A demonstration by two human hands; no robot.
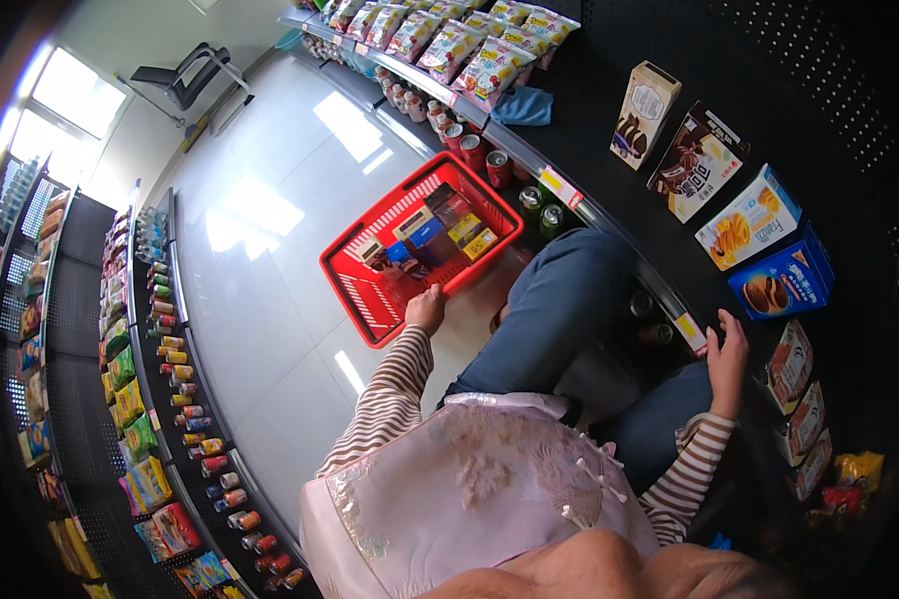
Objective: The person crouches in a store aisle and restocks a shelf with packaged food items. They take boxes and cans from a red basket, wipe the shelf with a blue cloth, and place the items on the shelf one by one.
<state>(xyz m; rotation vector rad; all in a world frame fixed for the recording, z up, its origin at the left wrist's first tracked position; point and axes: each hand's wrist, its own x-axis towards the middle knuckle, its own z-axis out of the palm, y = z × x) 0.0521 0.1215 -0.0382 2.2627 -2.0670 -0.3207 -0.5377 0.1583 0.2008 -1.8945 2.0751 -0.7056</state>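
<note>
My left hand [427, 308] grips the near rim of a red plastic shopping basket [344, 298] on the tiled floor. Several snack boxes lie inside, among them a dark blue box [436, 247] and a yellow box [470, 233]. With nothing in it and its fingers slightly apart, my right hand [728, 367] is at the front edge of a black shelf [629, 232]. Beyond it on that shelf stand a blue cookie box [783, 281], a white and blue box [749, 217], a brown box [698, 161] and a tall cream box [644, 114].
Snack bags [449, 49] and a blue cloth [523, 106] occupy the shelf's far end. Drink cans [498, 168] stand underneath, near my bent knee. More boxes [800, 423] sit to the right. Stocked shelving [131, 389] runs along the aisle's left side; a folded chair [191, 78] stands far back.
</note>
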